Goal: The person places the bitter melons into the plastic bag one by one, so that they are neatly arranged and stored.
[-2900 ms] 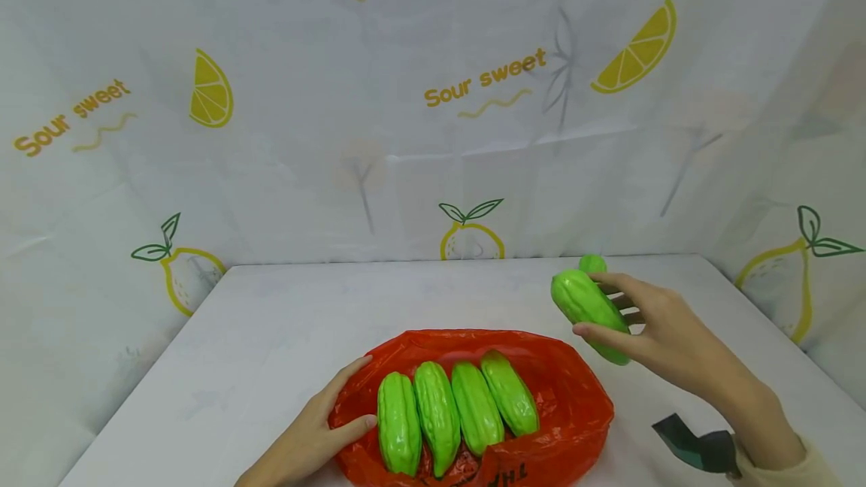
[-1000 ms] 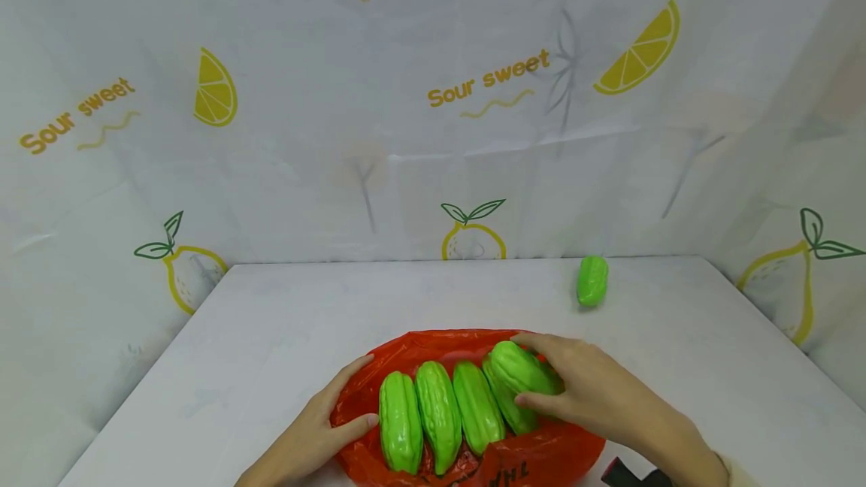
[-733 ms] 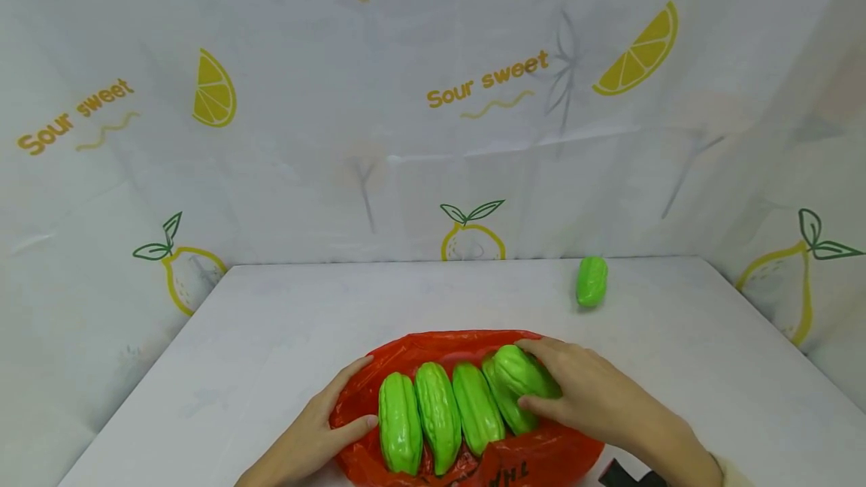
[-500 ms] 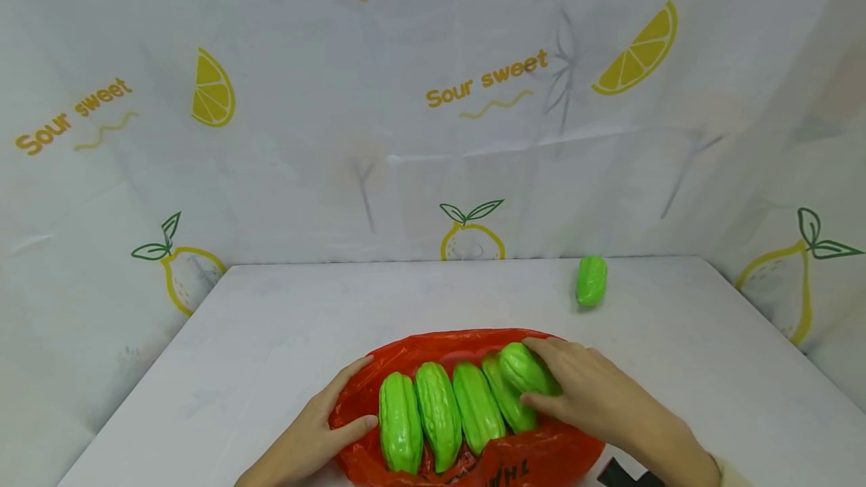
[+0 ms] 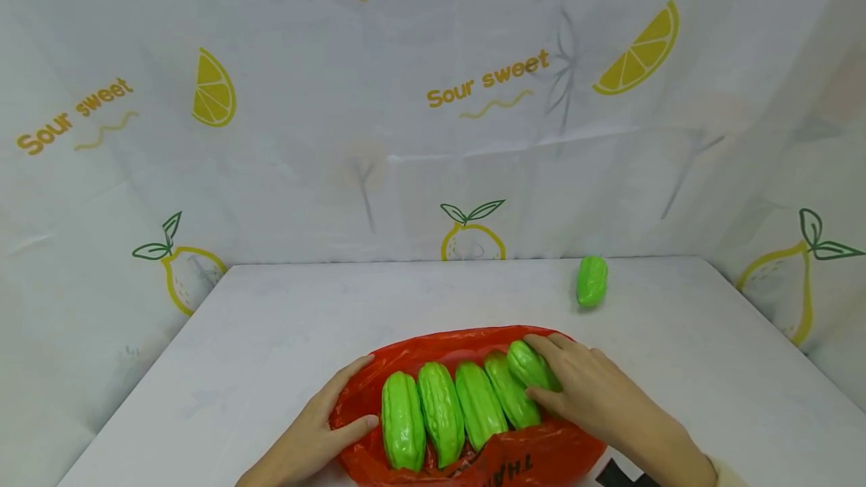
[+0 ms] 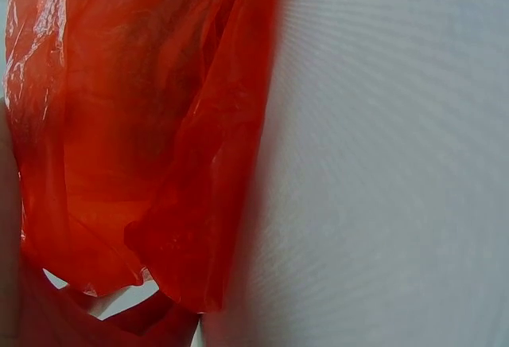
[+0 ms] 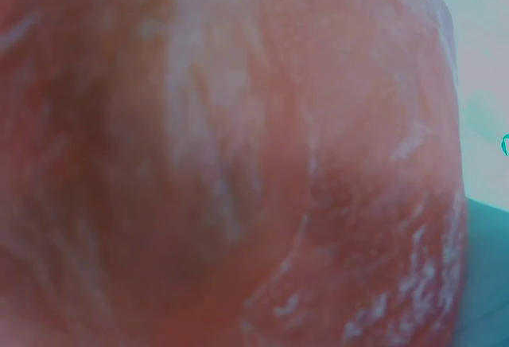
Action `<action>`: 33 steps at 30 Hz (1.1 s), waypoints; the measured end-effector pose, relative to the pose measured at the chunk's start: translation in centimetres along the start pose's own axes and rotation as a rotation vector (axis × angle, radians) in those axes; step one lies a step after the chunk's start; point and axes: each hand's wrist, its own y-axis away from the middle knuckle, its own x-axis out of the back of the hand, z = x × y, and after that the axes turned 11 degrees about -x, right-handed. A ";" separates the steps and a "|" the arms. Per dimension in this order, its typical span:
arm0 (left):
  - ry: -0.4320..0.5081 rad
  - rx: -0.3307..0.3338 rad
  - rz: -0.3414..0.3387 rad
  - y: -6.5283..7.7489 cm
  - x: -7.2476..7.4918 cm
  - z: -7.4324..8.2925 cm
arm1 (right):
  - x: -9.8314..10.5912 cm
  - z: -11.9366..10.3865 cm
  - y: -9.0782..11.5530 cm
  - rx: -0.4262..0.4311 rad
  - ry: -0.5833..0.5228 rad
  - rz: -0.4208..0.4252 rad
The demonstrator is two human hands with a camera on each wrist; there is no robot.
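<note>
In the head view my right hand holds a bright green, ridged bitter melon inside the right side of a red plastic bag. Thumb and fingers lie on either side of it, and its lower end is hidden. Several more bitter melons lie side by side in the bag. My left hand holds the bag's left rim, thumb inside near the leftmost bitter melon. The left wrist view shows the red bag wall close up; blurred red plastic fills most of the right wrist view.
One more bitter melon lies at the back right of the white table. A printed white cloth hangs behind and along the sides. A dark strap shows under my right wrist.
My right hand has brought its bitter melon from above the table, right of the bag, into the bag, and lately shifted it slightly right, off its neighbour. The left hand stays at the rim.
</note>
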 end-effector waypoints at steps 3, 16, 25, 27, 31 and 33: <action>0.004 -0.006 0.001 0.0 0.0 0.0 | -0.1 0.0 0.1 -0.011 0.006 -0.004; 0.017 -0.008 -0.016 0.0 0.1 0.0 | 0.1 -0.2 -0.3 -0.003 0.055 0.062; 0.006 -0.011 -0.028 0.0 0.0 0.0 | 0.0 0.1 -0.6 -0.059 0.059 -0.066; 0.010 -0.007 -0.031 0.0 0.0 0.0 | -0.1 0.1 -0.6 -0.062 0.053 -0.070; 0.007 0.001 -0.031 0.0 0.0 0.1 | -0.5 0.1 -0.7 -0.057 0.039 -0.062; 0.002 0.003 -0.028 0.0 0.0 0.1 | -0.7 0.1 -0.7 -0.044 0.038 -0.054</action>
